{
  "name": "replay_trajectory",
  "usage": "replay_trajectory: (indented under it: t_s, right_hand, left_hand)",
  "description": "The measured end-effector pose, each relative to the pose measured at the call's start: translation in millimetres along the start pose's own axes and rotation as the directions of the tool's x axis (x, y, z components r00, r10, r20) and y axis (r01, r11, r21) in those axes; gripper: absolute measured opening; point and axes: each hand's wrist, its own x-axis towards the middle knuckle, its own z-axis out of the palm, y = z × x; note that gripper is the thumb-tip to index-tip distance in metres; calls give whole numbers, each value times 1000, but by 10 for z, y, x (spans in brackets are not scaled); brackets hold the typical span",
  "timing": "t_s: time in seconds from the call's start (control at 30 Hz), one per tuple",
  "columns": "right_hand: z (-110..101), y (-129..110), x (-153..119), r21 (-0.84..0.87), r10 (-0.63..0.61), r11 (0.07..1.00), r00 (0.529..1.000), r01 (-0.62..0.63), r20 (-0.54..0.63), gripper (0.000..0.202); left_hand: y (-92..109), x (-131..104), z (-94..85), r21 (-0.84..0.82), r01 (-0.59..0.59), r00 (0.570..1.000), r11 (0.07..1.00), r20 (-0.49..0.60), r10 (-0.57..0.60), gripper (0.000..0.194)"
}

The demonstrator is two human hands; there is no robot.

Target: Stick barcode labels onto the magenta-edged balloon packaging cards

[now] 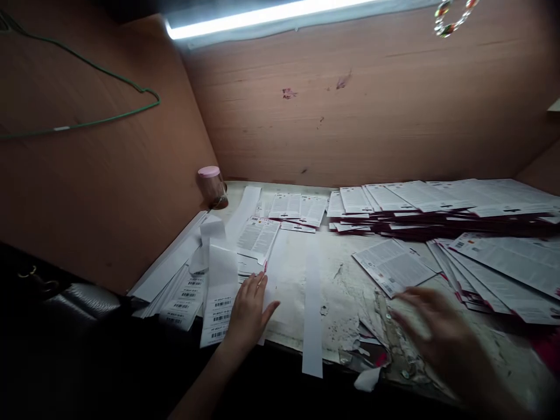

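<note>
My left hand [249, 306] lies flat at the front of the table, its thumb spread away from the fingers. Its fingertips touch the lower end of a pile of printed cards [258, 238]. Beside it, a strip of barcode labels [221, 318] hangs toward the table edge. More barcode label sheets [186, 297] lie further left. My right hand [433, 332] is smeared by motion, so its grip is unclear. It is just below a loose printed card [391, 265]; whether they touch cannot be made out.
Large stacks of cards [420, 195] line the back right, with a fanned pile [507, 274] in front. A pink-lidded jar [213, 188] stands in the left corner. One white paper strip [312, 309] overhangs the front edge. Torn table covering [371, 338] shows near my right hand.
</note>
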Motion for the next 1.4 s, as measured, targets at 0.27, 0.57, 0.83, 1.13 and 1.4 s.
replay_trajectory:
  t_s: [0.27,0.57,0.83,1.13,1.4]
  right_hand:
    - [1099,-632,-452,44,-337,927,773,373,538,82]
    - [942,-748,-672,-36,-208,964,834,262,510,94]
    - [875,-955,-403,4,-334,936,886,352,322,49]
    - [459,-496,-585,10,-114,993,953,116,281,40]
    - [461,-927,-234,301,469,684,717,-665,516,44]
  left_hand:
    - [194,-377,179,0,-96,959,995,268,93,91]
    - [550,-590,388,-21,-68,988,997,136,71,82]
    - [481,-617,-44,-122,120,989,985,106,-107,40]
    - [757,-335,53,-181,189,982,965,53,-182,27]
    - [1116,-489,7,-340,129,991,932,23,-129,30]
